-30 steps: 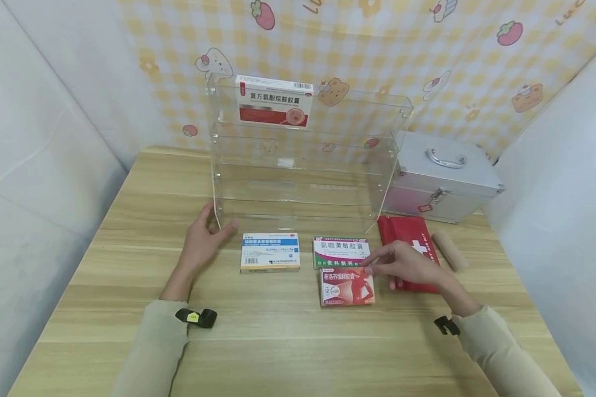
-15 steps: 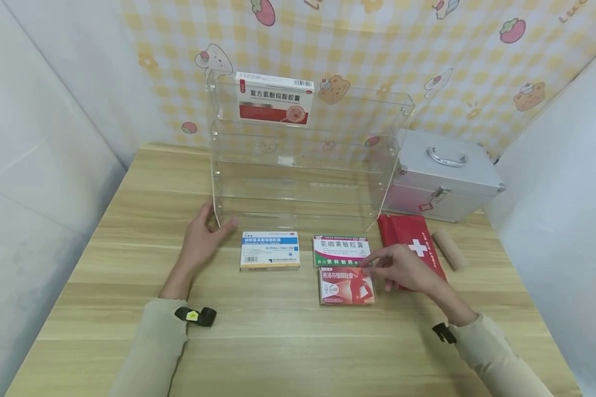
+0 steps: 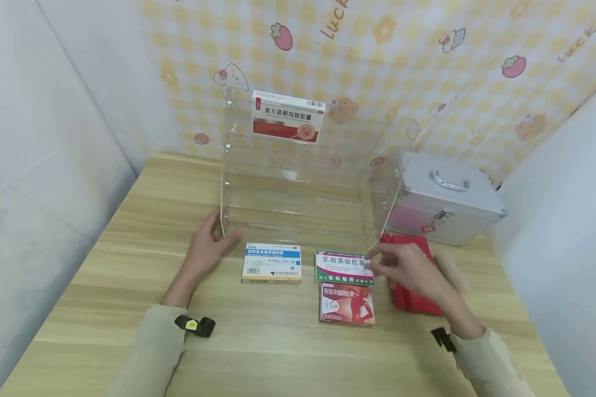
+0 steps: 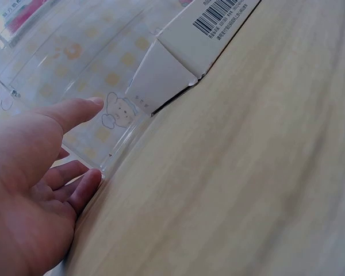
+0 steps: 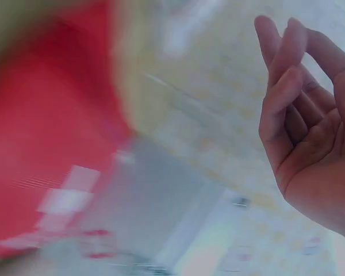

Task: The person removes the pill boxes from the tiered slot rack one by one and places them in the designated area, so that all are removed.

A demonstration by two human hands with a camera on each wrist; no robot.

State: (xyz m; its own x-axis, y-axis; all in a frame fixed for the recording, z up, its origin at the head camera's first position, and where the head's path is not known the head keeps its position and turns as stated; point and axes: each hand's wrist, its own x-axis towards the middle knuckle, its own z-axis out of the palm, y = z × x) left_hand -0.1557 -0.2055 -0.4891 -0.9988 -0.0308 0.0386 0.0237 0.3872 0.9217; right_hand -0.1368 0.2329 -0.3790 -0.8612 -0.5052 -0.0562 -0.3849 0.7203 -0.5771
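Observation:
My left hand (image 3: 206, 248) rests at the lower left corner of a clear acrylic tiered rack (image 3: 298, 201). In the left wrist view its thumb stands out straight, while the fingers touch the side panel's edge. Over the right end of a green-and-white medicine box (image 3: 340, 267) is my right hand (image 3: 407, 270); the right wrist view shows its fingers loosely bent, holding nothing. Just below that box lies a red medicine box (image 3: 346, 304). A blue-and-white medicine box (image 3: 272, 263) lies in front of the rack. Another red-and-white medicine box (image 3: 288, 118) stands on the top tier.
Beneath and beside the right hand lies a red first aid pouch (image 3: 417, 298), with a beige roll (image 3: 451, 273) to its right. Behind them a silver case (image 3: 447, 201) stands beside the rack. A checked cloth (image 3: 367, 49) hangs at the back of the wooden table (image 3: 258, 342).
My right hand has left the red box's upper corner and shifted up over the green-and-white box. The left hand stays at the rack. The head view has tilted slightly.

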